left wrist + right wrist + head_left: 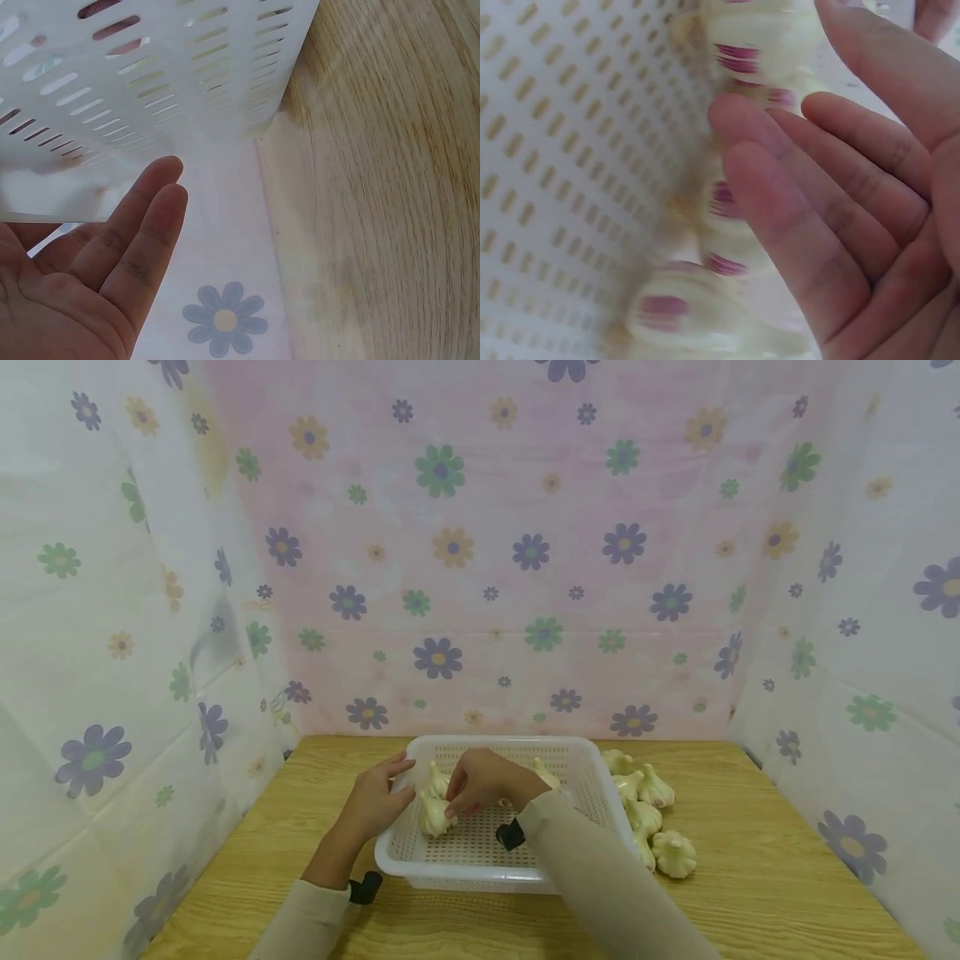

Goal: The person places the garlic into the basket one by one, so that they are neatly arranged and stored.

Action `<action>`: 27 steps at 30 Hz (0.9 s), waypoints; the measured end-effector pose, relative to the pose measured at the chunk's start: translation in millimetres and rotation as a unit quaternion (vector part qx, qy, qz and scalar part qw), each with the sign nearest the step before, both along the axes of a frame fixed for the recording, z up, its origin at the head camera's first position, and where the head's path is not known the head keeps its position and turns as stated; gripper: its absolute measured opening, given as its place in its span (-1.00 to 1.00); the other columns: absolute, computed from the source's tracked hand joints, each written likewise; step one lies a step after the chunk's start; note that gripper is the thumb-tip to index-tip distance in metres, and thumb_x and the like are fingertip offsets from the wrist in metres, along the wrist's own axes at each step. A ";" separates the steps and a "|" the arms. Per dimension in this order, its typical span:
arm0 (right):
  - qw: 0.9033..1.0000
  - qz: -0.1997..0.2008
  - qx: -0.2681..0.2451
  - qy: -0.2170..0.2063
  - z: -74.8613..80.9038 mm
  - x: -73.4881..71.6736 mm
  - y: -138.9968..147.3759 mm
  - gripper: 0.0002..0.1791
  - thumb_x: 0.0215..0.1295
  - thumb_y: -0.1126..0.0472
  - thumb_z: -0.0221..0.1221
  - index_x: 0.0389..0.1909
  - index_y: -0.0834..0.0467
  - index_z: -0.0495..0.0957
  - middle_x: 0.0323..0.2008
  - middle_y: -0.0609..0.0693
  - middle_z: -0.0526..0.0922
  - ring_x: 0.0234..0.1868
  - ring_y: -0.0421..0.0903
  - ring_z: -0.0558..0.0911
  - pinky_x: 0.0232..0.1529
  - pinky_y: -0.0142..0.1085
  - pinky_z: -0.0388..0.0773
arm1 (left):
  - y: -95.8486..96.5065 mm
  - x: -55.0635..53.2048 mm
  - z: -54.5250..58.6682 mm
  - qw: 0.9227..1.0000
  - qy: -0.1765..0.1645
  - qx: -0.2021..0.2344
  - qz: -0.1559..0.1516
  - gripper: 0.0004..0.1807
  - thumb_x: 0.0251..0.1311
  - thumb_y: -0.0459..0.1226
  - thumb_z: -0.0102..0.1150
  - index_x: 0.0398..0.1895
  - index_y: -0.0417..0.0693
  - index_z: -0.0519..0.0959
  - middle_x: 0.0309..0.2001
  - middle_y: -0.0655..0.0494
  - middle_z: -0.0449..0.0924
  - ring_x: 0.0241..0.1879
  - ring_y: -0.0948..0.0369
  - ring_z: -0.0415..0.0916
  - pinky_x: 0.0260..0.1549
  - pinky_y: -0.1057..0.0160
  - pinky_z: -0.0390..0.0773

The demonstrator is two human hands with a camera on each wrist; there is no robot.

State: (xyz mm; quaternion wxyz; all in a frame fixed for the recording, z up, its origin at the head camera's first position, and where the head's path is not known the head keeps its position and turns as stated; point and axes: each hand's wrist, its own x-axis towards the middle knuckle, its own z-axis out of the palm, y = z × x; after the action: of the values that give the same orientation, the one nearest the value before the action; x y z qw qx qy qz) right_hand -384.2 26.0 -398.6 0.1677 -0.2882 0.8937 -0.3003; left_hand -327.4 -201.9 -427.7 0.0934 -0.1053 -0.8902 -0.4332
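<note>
In the head view, a white plastic basket [510,742] with slotted walls stands on the table. My left hand [372,800] rests at its left rim, with straight fingers [146,255] along the outer wall in the left wrist view. Inside the basket, my right hand [480,781] reaches to the left side, its thumb and fingertips at a pale garlic bulb [435,817] that it seems to pinch. Another garlic bulb [438,779] sits just behind. Purple-streaked bulbs [682,304] line the basket wall in the right wrist view. Farther right in the basket lies one more bulb [546,773], partly hidden by the forearm.
Several loose garlic bulbs [657,788] lie in a cluster beside the basket's right wall, the nearest one [674,853] toward the front. The wooden table [765,877] is enclosed by flowered cloth [495,568] at the back and both sides.
</note>
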 end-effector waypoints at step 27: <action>0.995 0.025 -0.059 0.073 47.3 26.1 79.0 -0.28 0.15 -0.07 0.50 0.34 -0.02 0.56 0.15 0.08 0.72 -0.02 -0.02 0.77 -0.07 -0.18 0.74 | 0.8 -2.0 -0.7 1.000 -0.005 0.010 0.007 -0.42 0.29 -0.30 0.20 0.40 -0.18 0.51 0.56 -0.05 0.28 0.14 -0.16 0.67 -0.21 0.08 0.79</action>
State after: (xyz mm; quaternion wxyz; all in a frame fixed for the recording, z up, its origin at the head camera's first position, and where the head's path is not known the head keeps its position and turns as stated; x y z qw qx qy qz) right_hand -358.1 105.0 -351.3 0.0918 -0.3407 0.8767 -0.3268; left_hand -329.4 -201.1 -428.4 0.0935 -0.0956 -0.8869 -0.4423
